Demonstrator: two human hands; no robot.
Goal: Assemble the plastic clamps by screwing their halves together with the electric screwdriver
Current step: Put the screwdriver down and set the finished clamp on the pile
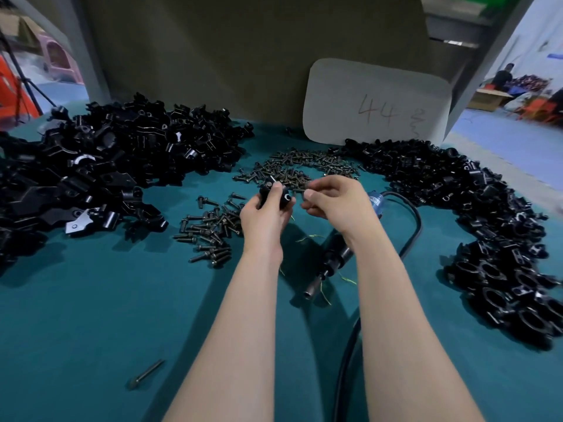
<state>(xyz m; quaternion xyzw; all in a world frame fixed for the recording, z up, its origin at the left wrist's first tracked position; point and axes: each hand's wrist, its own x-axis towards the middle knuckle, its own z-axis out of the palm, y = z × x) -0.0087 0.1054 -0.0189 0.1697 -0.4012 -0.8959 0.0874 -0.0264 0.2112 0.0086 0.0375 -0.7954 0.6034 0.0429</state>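
A lone dark metal bolt is noted near the front edge of the teal cloth-covered table. The black electric screwdriver is laid mid-surface under the right forearm, its black cable trailing to the front edge. A black plastic clamp is gripped in the closed left hand. The right hand is pinched shut; anything held cannot be told. Beyond, loose dark screws are scattered; black clamp-half heaps flank left and right.
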